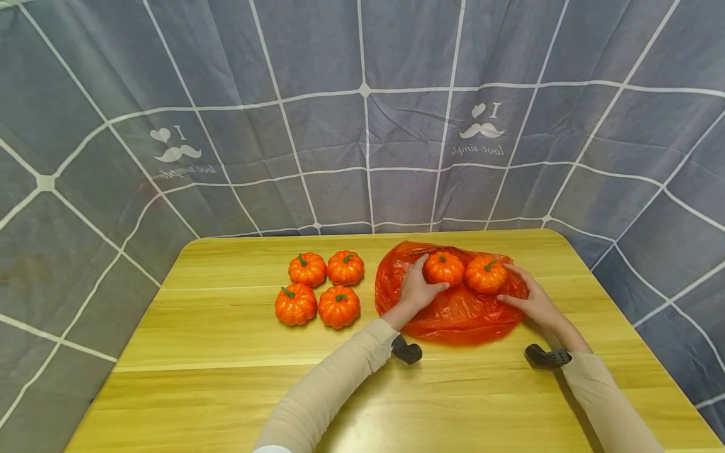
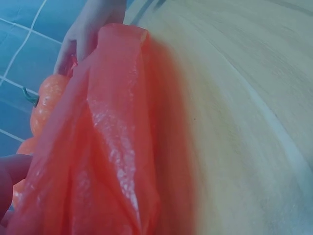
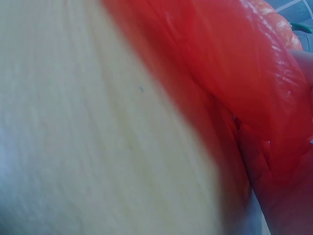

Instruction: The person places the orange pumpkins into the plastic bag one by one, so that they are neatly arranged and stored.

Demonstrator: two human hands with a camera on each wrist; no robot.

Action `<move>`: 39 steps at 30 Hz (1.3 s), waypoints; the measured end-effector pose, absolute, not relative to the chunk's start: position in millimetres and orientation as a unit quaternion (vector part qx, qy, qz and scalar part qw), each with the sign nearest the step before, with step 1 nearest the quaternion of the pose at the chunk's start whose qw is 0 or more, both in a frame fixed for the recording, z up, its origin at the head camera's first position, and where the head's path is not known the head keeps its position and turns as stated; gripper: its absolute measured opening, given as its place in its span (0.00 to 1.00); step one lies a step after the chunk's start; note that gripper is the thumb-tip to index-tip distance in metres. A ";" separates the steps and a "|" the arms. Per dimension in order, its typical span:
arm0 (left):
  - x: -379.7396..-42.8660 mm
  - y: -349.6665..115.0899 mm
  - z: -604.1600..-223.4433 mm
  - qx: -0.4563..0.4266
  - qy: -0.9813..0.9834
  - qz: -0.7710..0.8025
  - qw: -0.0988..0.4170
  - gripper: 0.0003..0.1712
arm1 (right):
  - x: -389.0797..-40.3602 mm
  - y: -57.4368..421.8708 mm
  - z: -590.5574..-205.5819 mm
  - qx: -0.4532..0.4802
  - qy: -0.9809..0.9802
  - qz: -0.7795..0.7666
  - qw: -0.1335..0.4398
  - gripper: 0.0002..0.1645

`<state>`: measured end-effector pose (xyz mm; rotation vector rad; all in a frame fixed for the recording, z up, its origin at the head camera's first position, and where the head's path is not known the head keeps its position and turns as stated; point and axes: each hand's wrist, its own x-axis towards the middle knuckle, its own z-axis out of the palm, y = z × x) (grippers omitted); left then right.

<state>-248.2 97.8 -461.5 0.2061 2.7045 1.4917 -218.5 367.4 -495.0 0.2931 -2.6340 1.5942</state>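
Two small orange pumpkins with green stems lie side by side on a crumpled red plastic bag (image 1: 453,318). My left hand (image 1: 417,290) grips the left pumpkin (image 1: 444,268), thumb at its near side and fingers at its far left. From the right, my right hand (image 1: 538,305) holds the other pumpkin (image 1: 485,275) between thumb and fingers. In the left wrist view, the bag's red film (image 2: 112,117) covers much of the pumpkins. The right wrist view has the bag (image 3: 234,58) partly over the right hand, with a pumpkin (image 3: 274,19) behind.
Several more orange pumpkins (image 1: 338,307) stand in a loose group left of the bag on the wooden table (image 1: 226,352). Black wrist devices (image 1: 406,350) are strapped at both wrists. A grey curtain (image 1: 317,138) with white lines hangs behind the table and around its sides.
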 end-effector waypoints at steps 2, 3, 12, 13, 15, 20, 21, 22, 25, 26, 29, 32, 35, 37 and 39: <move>-247.5 97.0 -459.4 0.071 0.874 0.481 0.021 0.44 | -218.2 367.3 -495.0 0.095 -0.851 0.515 0.024 0.44; -247.1 96.4 -458.1 0.074 0.873 0.481 0.021 0.44 | -218.3 367.3 -495.2 0.095 -0.851 0.516 0.024 0.45; -243.2 90.6 -440.1 0.095 0.877 0.471 0.006 0.41 | -218.4 366.7 -497.9 0.097 -0.849 0.519 0.030 0.44; -243.0 89.7 -437.7 0.097 0.877 0.471 0.001 0.40 | -218.5 366.6 -497.6 0.097 -0.850 0.517 0.031 0.44; -242.5 88.1 -433.6 0.104 0.874 0.474 -0.007 0.39 | -218.4 366.5 -496.9 0.099 -0.851 0.514 0.030 0.44; -238.9 84.9 -425.4 0.121 0.866 0.485 -0.017 0.37 | -217.1 366.9 -495.3 0.102 -0.855 0.507 0.031 0.44; -237.8 84.2 -423.9 0.123 0.864 0.487 -0.016 0.36 | -216.9 367.0 -495.1 0.103 -0.855 0.507 0.031 0.44; -236.6 83.4 -422.7 0.127 0.864 0.487 -0.018 0.36 | -216.7 367.0 -494.9 0.104 -0.856 0.506 0.033 0.44; -232.5 79.7 -418.4 0.137 0.860 0.491 -0.019 0.36 | -216.5 366.9 -494.8 0.104 -0.855 0.507 0.034 0.44; -231.0 78.1 -416.8 0.139 0.858 0.493 -0.020 0.36 | -216.5 366.9 -494.9 0.104 -0.855 0.507 0.033 0.44; -226.4 72.3 -412.5 0.144 0.856 0.496 -0.025 0.36 | -216.4 366.8 -495.6 0.103 -0.854 0.509 0.036 0.44; -222.3 65.4 -409.0 0.147 0.851 0.502 -0.033 0.37 | -216.2 367.1 -496.8 0.105 -0.853 0.510 0.039 0.44; -218.4 56.4 -405.0 0.150 0.847 0.508 -0.039 0.37 | -215.4 367.3 -497.8 0.107 -0.853 0.509 0.041 0.44; -216.3 49.3 -402.0 0.154 0.843 0.513 -0.049 0.37 | -214.8 367.3 -498.3 0.109 -0.852 0.510 0.042 0.44; -214.8 41.6 -398.6 0.155 0.839 0.519 -0.056 0.36 | -214.4 367.2 -498.6 0.109 -0.852 0.510 0.044 0.44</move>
